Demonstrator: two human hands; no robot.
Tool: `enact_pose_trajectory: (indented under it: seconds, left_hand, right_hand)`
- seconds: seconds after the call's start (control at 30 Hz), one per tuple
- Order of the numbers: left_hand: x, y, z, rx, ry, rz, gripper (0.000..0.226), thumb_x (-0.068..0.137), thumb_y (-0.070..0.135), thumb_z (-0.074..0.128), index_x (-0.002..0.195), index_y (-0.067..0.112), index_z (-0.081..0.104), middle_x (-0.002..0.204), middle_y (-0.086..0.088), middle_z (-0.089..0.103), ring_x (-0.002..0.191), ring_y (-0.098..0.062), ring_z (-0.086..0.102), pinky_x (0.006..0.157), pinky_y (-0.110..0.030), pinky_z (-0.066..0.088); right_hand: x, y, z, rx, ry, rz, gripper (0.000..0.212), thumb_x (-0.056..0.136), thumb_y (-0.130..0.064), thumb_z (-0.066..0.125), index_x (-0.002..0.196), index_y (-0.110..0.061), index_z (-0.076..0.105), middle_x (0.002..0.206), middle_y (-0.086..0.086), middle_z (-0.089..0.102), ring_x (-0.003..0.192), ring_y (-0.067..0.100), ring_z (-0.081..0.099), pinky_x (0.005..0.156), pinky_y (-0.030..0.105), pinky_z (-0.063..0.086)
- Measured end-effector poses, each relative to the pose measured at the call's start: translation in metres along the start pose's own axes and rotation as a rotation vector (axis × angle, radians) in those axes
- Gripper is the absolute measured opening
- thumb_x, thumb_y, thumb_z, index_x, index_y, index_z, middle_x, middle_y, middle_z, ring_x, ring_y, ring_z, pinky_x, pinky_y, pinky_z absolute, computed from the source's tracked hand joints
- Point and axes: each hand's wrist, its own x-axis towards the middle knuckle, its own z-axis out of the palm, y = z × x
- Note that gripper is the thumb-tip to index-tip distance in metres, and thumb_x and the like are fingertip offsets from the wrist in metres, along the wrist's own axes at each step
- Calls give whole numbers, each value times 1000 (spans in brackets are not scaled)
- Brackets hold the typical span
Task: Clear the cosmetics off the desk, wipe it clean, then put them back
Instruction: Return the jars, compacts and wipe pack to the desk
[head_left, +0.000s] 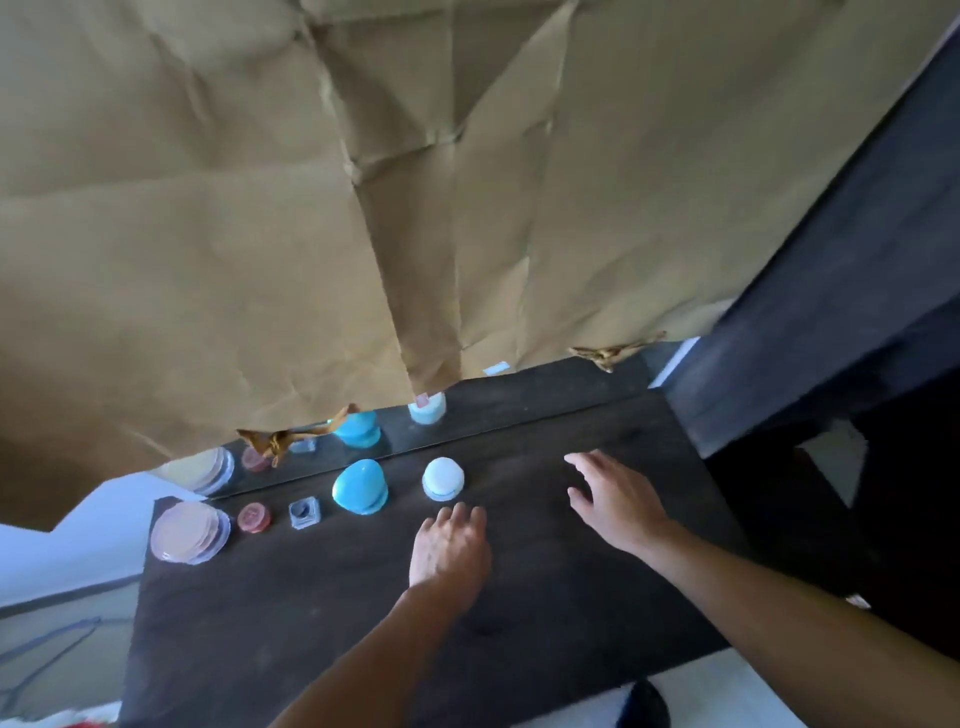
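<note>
Along the back of the dark desk (311, 623), far left: pink compact (189, 531), then small red pot (254, 517), clear square jar (304, 512), blue case (360, 487), white round jar (443, 478), all lined up by the mirror strip (467, 426). Just short of the white jar, left hand (449, 551), fingers bunched together, loosely bent, holding nothing. Further right, right hand (615, 499) over the desk, fingers spread, holding nothing either.

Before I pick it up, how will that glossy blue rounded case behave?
The blue case looks smooth and glossy, so it may be slippery; wrap fingers around rather than pinch. Its domed shape suggests it could rock or slide if nudged on the desk. It looks like hard plastic, probably stiff and fairly light.
</note>
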Motion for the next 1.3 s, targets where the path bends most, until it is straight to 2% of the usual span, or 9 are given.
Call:
enact_pose_trajectory:
  seconds: [0.3, 0.5, 0.73, 0.8, 0.87, 0.93, 1.0, 1.1, 1.3]
  left_hand:
    - [24, 162, -32, -55, 112, 197, 19, 91, 26, 43, 103, 17, 55, 107, -3, 60, 102, -24, 57, 82, -35, 44]
    - [39, 295, -51, -170, 294, 345, 7, 75, 19, 62, 81, 17, 60, 76, 1, 60, 69, -22, 63, 51, -27, 44]
    - [68, 407, -133, -327, 642, 584, 26, 83, 18, 50, 102, 9, 65, 101, -7, 61, 88, -27, 58, 73, -38, 51]
    - [84, 424, -163, -319, 727, 559, 30, 80, 18, 49, 104, 7, 63, 110, -13, 59, 95, -32, 55, 80, -40, 48]
    - [103, 433, -186, -247, 753, 479, 35, 79, 21, 45, 107, 6, 61, 117, -17, 57, 103, -37, 54, 84, -43, 48]
    - [121, 439, -200, -164, 696, 369, 40, 83, 26, 45, 116, 7, 57, 128, -20, 51, 121, -41, 45, 98, -52, 41]
    - [136, 442, -208, -148, 549, 270, 48, 93, 32, 43, 135, 8, 43, 148, -20, 32, 140, -41, 20, 111, -56, 17]
    - [150, 449, -209, -163, 431, 204, 57, 99, 40, 31, 148, 12, 20, 157, -14, 8, 144, -38, 0, 113, -54, 9]
    - [155, 448, -197, -139, 417, 230, 66, 98, 46, 28, 151, 11, 8, 158, -13, 1, 145, -35, -2, 113, -54, 8]
  right_hand:
    - [-70, 116, -88, 55, 238, 67, 25, 88, -18, 56, 112, -19, 63, 101, -5, 69, 85, 20, 68, 69, 32, 51]
    - [-114, 219, -173, -3, 474, 35, 27, 78, -2, 65, 101, -16, 67, 83, -3, 72, 66, 23, 67, 54, 29, 50]
    - [-120, 273, -276, 30, 786, -60, 25, 82, -5, 61, 106, -12, 66, 89, 1, 65, 77, 17, 60, 66, 21, 43]
    - [-106, 272, -306, 13, 906, -76, 25, 81, -9, 60, 106, -11, 65, 92, 2, 63, 86, 18, 57, 66, 18, 37]
    - [-89, 272, -331, 4, 955, -62, 27, 81, -13, 60, 108, -11, 63, 100, 4, 61, 96, 24, 57, 66, 28, 44]
    - [-71, 273, -350, -1, 926, 0, 33, 82, -16, 60, 114, -9, 60, 108, 9, 58, 102, 29, 54, 70, 36, 49]
    - [-52, 273, -366, -1, 782, 127, 43, 87, -22, 59, 126, -7, 53, 120, 13, 55, 110, 33, 52, 82, 41, 47]
    - [-26, 275, -387, -30, 601, 314, 53, 92, -39, 52, 133, -7, 44, 128, 16, 53, 115, 36, 52, 89, 42, 44]
    - [2, 280, -397, -41, 499, 510, 47, 86, -58, 51, 94, -13, 63, 95, 9, 67, 89, 35, 63, 64, 32, 41]
